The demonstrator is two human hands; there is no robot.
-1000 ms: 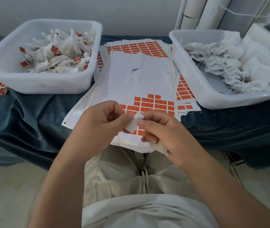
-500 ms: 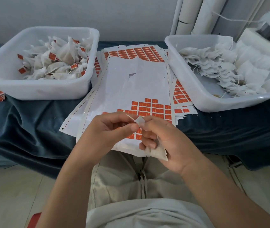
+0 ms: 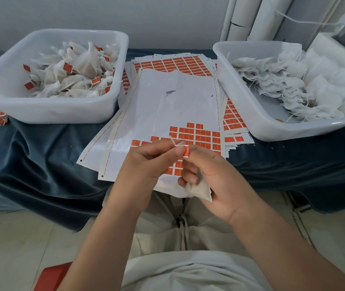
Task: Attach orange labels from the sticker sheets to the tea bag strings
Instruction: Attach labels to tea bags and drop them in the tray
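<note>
Orange label point(image 3: 186, 151) right at the fingertips: the left hand point(image 3: 146, 164) pinches it with thumb and forefinger, and the right hand point(image 3: 215, 181) presses its forefinger against the other side. The white string point(image 3: 174, 142) loops out just above those fingertips. Below them, the right hand's lower fingers curl round the tea bag point(image 3: 199, 189), tucked against the palm. Beyond the fingers lies the sticker sheet point(image 3: 167, 114), orange rows left only at its near end. Left of the fingers, a white tub point(image 3: 52, 110) of labelled bags; right of them, a second tub point(image 3: 272, 131) of plain ones.
</note>
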